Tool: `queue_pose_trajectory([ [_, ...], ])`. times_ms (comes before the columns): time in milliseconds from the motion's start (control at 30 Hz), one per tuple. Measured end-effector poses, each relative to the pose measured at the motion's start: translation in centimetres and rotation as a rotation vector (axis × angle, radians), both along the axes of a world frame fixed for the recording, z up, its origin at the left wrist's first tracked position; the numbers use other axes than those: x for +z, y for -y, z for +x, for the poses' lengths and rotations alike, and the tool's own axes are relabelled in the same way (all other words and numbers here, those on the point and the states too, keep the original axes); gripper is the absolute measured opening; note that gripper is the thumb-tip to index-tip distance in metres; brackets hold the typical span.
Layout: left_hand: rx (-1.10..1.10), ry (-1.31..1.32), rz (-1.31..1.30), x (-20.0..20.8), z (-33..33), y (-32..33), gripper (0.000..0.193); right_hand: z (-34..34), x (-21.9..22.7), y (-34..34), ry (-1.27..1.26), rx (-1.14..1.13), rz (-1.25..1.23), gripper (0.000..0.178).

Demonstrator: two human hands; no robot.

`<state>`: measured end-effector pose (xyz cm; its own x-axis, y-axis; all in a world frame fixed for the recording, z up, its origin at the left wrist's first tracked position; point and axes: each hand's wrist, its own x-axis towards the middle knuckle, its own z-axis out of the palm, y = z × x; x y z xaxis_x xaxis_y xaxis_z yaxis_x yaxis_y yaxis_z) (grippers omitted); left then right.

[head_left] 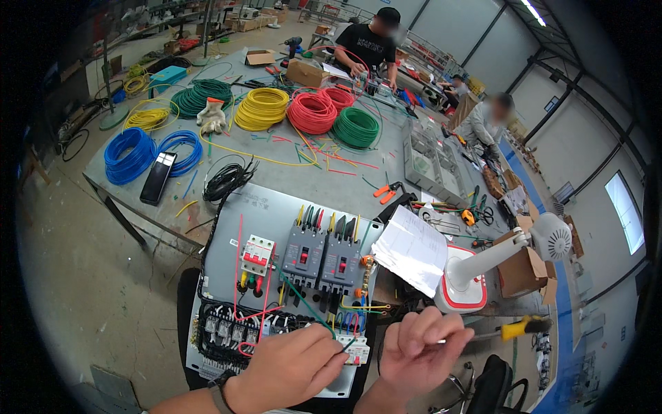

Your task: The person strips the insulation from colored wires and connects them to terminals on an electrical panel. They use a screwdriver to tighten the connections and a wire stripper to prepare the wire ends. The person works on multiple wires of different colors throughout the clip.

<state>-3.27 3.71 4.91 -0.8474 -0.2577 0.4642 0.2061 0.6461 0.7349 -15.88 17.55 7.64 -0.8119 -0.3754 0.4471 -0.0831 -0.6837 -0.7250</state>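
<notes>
- One green wire, probably light, springy; my left hand looks pinched near its end, good spot.
- Right hand curled, seemingly round the screwdriver shaft; handle's rightward.

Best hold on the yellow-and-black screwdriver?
Probably wrap the screwdriver's thick handle, coming from the person's right: it sticks out clear of the right hand, while the thin shank points back toward that hand and offers less to grip.

One fisheye view from the wearer's head, downward and forward, close over the panel, workbench beyond.
</notes>
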Motion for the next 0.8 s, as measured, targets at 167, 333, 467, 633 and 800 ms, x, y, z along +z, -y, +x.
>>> queue_pose_trajectory([
  [167,-0.005,-0.001,0.024,1.0,-0.6,-0.6,0.038,1.0,0.2,1.3,-0.239,0.023,0.077,0.056],
  [333,-0.071,0.066,0.21,1.3,-0.1,-0.8,0.04,1.6,-0.5,1.2,-0.29,-0.02,0.128,0.055],
  [467,-0.068,0.016,0.393,0.4,0.1,-1.2,0.038,1.8,-0.9,1.4,-0.305,0.002,0.125,0.055],
  [633,-0.081,0.02,0.553,0.4,0.0,-1.7,0.03,2.0,-1.6,1.6,-0.367,-0.032,0.092,0.056],
  [800,-0.074,0.066,0.687,0.5,0.1,-1.9,0.028,1.7,-2.8,1.6,-0.426,-0.005,0.072,0.058],
])
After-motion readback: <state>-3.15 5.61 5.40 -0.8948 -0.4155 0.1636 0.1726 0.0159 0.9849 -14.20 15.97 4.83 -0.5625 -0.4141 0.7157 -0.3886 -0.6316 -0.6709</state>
